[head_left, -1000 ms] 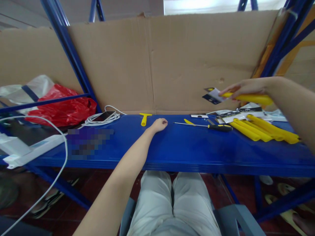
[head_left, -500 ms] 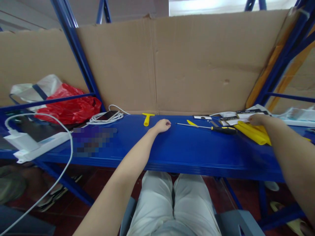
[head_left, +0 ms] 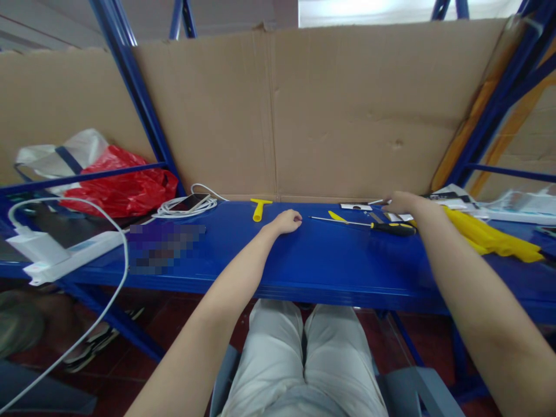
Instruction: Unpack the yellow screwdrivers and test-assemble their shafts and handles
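Observation:
My left hand (head_left: 287, 221) rests on the blue tabletop (head_left: 339, 260), its fingers curled in with nothing visible in them. Just left of it lies a yellow T-shaped tool (head_left: 259, 209). To its right is a screwdriver (head_left: 393, 229) with a black and yellow handle, its shaft pointing left. My right hand (head_left: 400, 202) is over the small items behind that handle, fingers drawn together; what they hold, if anything, is hidden. Near its fingertips are a white stick-like piece (head_left: 375, 202), a small white card (head_left: 355, 207) and a yellow pointed piece (head_left: 336, 216).
A crumpled yellow piece (head_left: 493, 231) and printed packaging (head_left: 454, 198) lie at right, before a white power strip (head_left: 521, 216). At left are a coiled white cable (head_left: 185, 207), a red plastic bag (head_left: 124, 182) and another power strip (head_left: 87, 252). A cardboard panel (head_left: 347, 110) stands behind.
My right hand has moved left from the yellow piece and packaging to the small items behind the screwdriver. The yellow piece now lies farther right and flatter. My left hand stays put.

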Tool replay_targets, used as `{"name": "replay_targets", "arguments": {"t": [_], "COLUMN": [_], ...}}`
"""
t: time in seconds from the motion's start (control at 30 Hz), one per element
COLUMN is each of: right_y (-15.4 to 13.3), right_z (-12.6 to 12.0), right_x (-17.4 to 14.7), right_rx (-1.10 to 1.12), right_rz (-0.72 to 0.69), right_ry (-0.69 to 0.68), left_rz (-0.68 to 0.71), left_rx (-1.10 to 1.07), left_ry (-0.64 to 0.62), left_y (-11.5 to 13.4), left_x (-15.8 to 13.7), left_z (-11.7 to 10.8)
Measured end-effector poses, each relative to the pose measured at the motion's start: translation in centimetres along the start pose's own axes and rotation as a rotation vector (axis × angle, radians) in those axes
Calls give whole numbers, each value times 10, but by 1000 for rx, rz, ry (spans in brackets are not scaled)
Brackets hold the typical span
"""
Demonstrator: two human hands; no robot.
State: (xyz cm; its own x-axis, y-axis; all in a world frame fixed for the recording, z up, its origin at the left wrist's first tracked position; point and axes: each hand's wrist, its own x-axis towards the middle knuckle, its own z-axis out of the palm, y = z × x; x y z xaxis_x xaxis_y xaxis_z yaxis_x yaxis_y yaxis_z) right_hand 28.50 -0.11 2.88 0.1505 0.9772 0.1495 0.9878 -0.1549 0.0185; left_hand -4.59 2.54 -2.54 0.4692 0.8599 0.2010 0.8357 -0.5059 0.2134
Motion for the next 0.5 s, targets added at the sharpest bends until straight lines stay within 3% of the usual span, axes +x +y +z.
{"name": "replay_targets", "arguments": {"t": [0.1,0.2,0.27,0.4,0.5], "right_y": [-21,-25,-21,-13,-7], "right_z": [13,26,34,44,51], "right_x": [-15,-22,-22,-17,-10], "right_rx": [2,75,101,121,150], "right_rz": [-54,-131,-129,43,154], "right_ry": [10,29,36,107,87], "left_rz": [12,-5,-135,-515,-684], "left_rx": [47,47,50,123,110], "left_ry": [-15,0,87,412,403], "left_y": [5,8,5,-15,-35], "left_x": [-3,-7,-11,-19,-23], "left_z": [-4,-12,-20,-32,-35]}}
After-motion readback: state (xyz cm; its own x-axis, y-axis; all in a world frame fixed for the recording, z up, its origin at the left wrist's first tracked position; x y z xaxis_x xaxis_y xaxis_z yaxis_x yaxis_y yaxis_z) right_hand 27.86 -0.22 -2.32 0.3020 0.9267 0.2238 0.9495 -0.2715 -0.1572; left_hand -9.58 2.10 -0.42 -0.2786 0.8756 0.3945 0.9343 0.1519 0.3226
